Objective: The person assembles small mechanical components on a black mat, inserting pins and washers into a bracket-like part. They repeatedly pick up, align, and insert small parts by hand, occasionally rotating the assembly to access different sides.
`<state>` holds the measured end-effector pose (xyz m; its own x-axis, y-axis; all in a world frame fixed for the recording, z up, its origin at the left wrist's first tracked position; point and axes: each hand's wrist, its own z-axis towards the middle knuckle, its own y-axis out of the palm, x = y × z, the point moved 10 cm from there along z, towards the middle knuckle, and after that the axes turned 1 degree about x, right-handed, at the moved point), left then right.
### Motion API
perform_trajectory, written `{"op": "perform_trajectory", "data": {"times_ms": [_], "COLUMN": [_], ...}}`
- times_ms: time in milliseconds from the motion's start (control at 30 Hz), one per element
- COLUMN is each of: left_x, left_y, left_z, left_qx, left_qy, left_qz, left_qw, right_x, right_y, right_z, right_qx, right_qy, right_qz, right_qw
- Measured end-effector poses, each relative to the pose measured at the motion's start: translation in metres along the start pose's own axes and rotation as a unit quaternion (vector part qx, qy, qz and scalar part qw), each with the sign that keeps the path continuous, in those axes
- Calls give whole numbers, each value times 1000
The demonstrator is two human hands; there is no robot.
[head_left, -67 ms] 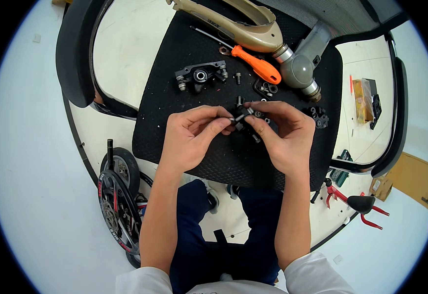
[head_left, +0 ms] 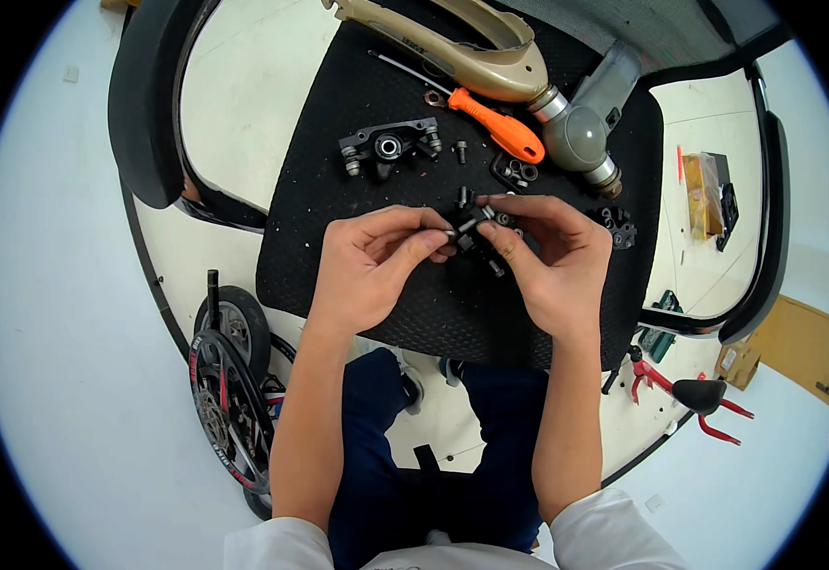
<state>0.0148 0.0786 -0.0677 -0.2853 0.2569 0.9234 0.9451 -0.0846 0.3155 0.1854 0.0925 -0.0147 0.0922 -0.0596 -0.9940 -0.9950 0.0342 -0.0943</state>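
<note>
My left hand (head_left: 362,271) is closed in a pinch, thumb against forefinger, at the left end of a small dark bolt-like piece (head_left: 468,226). From the other side, the thumb and fingertips of my right hand (head_left: 562,271) close on that piece's right end. Close by the fingertips, and partly hidden by them, lie small black metal parts (head_left: 484,249) with bolts in them. Farther off on the black seat (head_left: 414,328) rest a black brake caliper (head_left: 389,145) and a loose bolt (head_left: 462,150).
An orange-handled screwdriver (head_left: 500,126) lies beside a beige fork-like part (head_left: 490,71) with a grey joint (head_left: 574,138). Washers (head_left: 526,171) and a black toothed part (head_left: 616,228) sit to the right. Chair armrests (head_left: 148,104) rise on both sides. Bicycle wheels (head_left: 229,408) stand lower left.
My right thumb and fingertips have shifted very slightly around the small piece. Everything else stays in place.
</note>
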Motion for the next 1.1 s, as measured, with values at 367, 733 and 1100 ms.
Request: {"op": "perform_trajectory", "data": {"times_ms": [367, 733, 1100], "left_x": [1, 0, 0], "left_y": [8, 8, 9], "left_z": [1, -4, 5], "left_qx": [74, 142, 94], "left_qy": [52, 27, -115], "left_qz": [-16, 0, -43], "left_qw": [996, 989, 988], "right_x": [3, -2, -15], "right_y": [0, -2, 2], "right_z": [4, 4, -2], "right_qx": [-1, 30, 22], "right_qy": [17, -11, -84], "right_qz": [1, -68, -158], "right_qw": [1000, 997, 984]}}
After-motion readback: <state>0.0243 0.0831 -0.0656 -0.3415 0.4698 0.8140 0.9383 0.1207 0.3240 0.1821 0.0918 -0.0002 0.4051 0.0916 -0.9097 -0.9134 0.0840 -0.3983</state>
